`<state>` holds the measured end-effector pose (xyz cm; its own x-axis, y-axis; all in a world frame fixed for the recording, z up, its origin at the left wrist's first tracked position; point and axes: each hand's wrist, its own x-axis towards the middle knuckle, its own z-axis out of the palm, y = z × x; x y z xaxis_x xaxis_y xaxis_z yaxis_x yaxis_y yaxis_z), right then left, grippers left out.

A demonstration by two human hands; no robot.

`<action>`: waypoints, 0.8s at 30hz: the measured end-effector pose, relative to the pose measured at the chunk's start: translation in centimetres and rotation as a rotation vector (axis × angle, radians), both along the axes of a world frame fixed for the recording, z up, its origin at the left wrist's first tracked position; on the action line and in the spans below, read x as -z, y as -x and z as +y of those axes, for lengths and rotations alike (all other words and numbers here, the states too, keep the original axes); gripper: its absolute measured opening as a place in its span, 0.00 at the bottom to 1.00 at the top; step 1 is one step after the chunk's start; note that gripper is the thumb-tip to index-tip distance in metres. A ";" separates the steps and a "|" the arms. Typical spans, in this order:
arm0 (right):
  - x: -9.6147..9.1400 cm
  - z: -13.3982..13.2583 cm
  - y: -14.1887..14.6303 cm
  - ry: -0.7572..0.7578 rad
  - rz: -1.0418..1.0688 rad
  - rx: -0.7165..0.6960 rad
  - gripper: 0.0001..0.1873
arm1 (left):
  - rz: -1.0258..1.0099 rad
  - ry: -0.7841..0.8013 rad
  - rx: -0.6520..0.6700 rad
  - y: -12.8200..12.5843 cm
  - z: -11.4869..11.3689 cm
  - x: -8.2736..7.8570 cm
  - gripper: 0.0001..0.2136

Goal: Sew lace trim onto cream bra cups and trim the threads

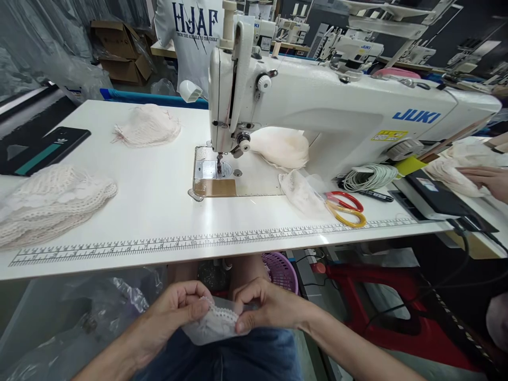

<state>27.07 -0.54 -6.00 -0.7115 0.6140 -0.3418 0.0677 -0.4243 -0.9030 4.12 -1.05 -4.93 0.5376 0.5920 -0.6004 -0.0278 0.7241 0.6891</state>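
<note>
Below the table edge, over my lap, both hands pinch one small piece of white lace fabric. My left hand grips its left end with curled fingers. My right hand holds the right end between thumb and fingers. The piece sags between them above my blue jeans. A white JUKI sewing machine stands on the white table, its needle plate bare.
Stacks of lace pieces lie at the left edge, at the back left and behind the needle. Red and yellow scissors and a coiled cord lie on the right. Another person's hand rests on fabric at far right. A purple basket sits underneath.
</note>
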 end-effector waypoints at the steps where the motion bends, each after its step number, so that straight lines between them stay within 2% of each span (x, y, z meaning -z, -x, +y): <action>1: 0.1 0.0 -0.1 -0.026 0.017 -0.004 0.18 | 0.002 -0.001 -0.006 -0.1 0.0 0.0 0.17; 7: 0.2 -0.2 -0.2 0.030 -0.018 -0.030 0.19 | 0.009 -0.045 0.035 -1.0 0.5 -0.5 0.18; 13: 0.3 -0.7 -0.3 0.067 -0.091 0.092 0.22 | 0.103 -0.104 0.072 -0.7 0.6 -0.3 0.18; 18: 0.3 -0.7 0.0 -0.026 -0.114 0.010 0.21 | 0.277 -0.298 0.150 -1.0 0.3 0.0 0.12; 24: 0.9 -0.5 1.6 -0.056 -0.152 0.047 0.21 | 0.356 -0.439 0.206 -1.0 0.6 -0.6 0.08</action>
